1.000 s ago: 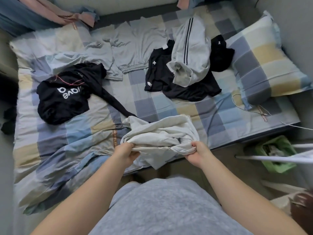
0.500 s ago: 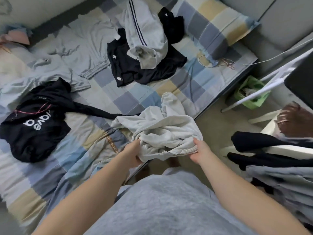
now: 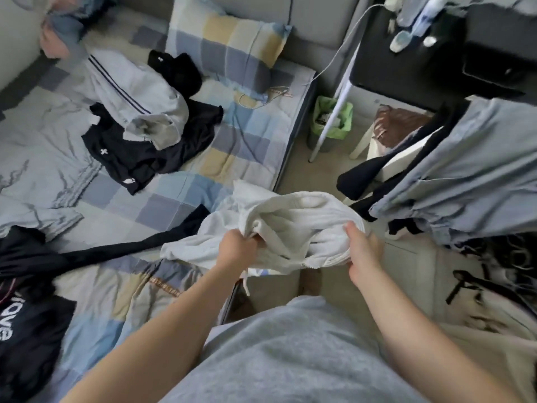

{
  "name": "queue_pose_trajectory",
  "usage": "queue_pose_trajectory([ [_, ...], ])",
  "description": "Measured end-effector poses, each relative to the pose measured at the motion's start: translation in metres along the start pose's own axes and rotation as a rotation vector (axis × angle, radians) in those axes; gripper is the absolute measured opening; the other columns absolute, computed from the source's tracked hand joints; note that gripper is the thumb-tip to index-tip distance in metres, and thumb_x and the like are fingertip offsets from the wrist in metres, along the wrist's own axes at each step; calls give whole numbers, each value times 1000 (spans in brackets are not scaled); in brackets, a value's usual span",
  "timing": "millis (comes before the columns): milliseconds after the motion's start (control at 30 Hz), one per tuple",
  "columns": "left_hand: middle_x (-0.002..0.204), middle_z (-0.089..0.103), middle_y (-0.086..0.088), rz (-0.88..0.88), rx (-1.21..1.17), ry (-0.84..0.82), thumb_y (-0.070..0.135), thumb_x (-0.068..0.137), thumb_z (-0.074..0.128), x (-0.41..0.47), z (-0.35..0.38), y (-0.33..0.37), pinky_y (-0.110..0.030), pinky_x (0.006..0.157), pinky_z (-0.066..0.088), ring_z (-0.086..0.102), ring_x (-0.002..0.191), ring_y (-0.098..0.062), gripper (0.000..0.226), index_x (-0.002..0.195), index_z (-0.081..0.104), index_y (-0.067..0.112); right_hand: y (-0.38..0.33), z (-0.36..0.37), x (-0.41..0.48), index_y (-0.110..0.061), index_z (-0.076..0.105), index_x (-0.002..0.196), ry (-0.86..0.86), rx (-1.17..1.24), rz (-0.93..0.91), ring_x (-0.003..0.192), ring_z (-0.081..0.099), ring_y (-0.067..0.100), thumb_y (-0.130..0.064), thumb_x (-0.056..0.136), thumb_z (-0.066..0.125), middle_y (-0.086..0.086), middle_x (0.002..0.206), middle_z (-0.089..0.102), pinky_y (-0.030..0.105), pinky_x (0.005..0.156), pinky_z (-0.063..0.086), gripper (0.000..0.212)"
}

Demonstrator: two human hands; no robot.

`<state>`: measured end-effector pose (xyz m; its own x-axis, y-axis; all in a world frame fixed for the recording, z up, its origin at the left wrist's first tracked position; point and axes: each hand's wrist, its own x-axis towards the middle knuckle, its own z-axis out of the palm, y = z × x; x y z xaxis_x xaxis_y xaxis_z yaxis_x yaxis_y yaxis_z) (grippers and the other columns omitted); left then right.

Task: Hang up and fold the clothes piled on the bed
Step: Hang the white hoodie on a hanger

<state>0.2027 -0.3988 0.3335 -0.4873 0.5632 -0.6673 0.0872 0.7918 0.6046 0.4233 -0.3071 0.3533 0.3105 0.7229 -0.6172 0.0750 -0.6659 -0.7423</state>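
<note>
I hold a crumpled white garment (image 3: 293,216) over the bed's right edge. My left hand (image 3: 236,248) grips its bunched left part. My right hand (image 3: 361,251) grips its right rim, thumb on top. On the checked bed (image 3: 247,135) lie a black hoodie with white lettering (image 3: 26,301), its sleeve stretched toward the white garment, a black shirt (image 3: 151,152), a grey striped garment (image 3: 136,97) on top of it, a small black piece (image 3: 177,71) and a pale grey garment (image 3: 43,158).
Hung light-blue clothes (image 3: 470,170) and dark ones fill a white rack at the right. A green bin (image 3: 331,120) stands on the floor by the bed corner. A checked pillow (image 3: 229,45) lies at the bed's head. A black cabinet (image 3: 436,53) stands behind the rack.
My view has swung to the right, toward the rack. Both hands carried the white garment off the bed edge to the right, keeping their grip.
</note>
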Motion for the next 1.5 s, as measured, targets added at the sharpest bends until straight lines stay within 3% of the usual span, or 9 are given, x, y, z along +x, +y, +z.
queue_pose_trajectory([
  [200, 83, 73, -5, 100, -293, -133, 30, 94, 60, -40, 61, 67, -42, 70, 59, 69, 76, -23, 13, 90, 70, 22, -10, -103, -10, -27, 65, 85, 216, 177, -80, 90, 70, 22, -56, 84, 59, -2, 94, 72, 40, 81, 58, 29],
  [333, 76, 76, -6, -37, -444, -396, 22, 89, 74, -68, 118, 116, -32, 57, 58, 74, 68, -22, 17, 101, 70, 11, -22, -181, -9, -31, 73, 81, 265, 308, -162, 75, 73, 8, -58, 71, 66, -9, 83, 76, 26, 58, 57, 29],
  [500, 101, 75, -15, -5, -11, -851, 2, 79, 77, -105, 202, 158, -34, 74, 58, 74, 89, -28, 31, 109, 71, 2, -19, -289, 0, -17, 63, 119, 272, 361, -173, 106, 69, 24, -36, 81, 71, 5, 116, 70, 49, 98, 54, 44],
  [633, 77, 56, -2, 448, 744, -494, 12, 89, 61, -131, 287, 175, -20, 53, 37, 51, 71, -18, 8, 87, 62, 4, -1, -369, 12, -3, 62, 115, 265, 448, -164, 91, 74, 22, -20, 97, 65, 10, 102, 73, 33, 74, 60, 25],
  [700, 75, 53, -1, 599, 790, -340, 10, 91, 58, -139, 322, 180, -26, 59, 40, 52, 73, -21, 13, 79, 53, 9, 9, -399, 17, -2, 65, 105, 253, 485, -163, 80, 73, 19, -15, 98, 62, 8, 90, 73, 23, 60, 55, 15],
  [1000, 106, 76, -7, 80, -165, -752, 10, 96, 65, -212, 444, 230, -34, 74, 59, 73, 92, -22, 20, 116, 68, 15, 57, -502, 40, -11, 62, 129, 376, 818, 57, 98, 73, 31, -13, 90, 69, 14, 114, 73, 40, 75, 59, 40],
  [1133, 114, 75, -7, -42, -147, -890, 27, 94, 71, -237, 478, 253, -42, 95, 57, 72, 105, -25, 35, 125, 65, 12, 81, -518, 53, -9, 62, 126, 416, 910, 215, 99, 71, 33, -14, 96, 63, 18, 115, 70, 39, 68, 60, 31],
  [1367, 109, 76, -12, -70, -73, -1023, 34, 94, 67, -224, 510, 295, -44, 73, 62, 75, 94, -29, 38, 123, 64, 10, 77, -509, 87, -5, 64, 111, 500, 1546, 263, 74, 76, 27, -7, 95, 61, 15, 86, 77, 34, 56, 60, 16],
  [1500, 106, 76, -13, -37, 37, -1047, 38, 94, 67, -200, 533, 333, -46, 86, 58, 75, 92, -30, 39, 121, 66, 9, 50, -500, 115, -11, 68, 103, 515, 1544, 366, 59, 74, 23, -21, 93, 69, 8, 75, 77, 31, 47, 57, 15],
])
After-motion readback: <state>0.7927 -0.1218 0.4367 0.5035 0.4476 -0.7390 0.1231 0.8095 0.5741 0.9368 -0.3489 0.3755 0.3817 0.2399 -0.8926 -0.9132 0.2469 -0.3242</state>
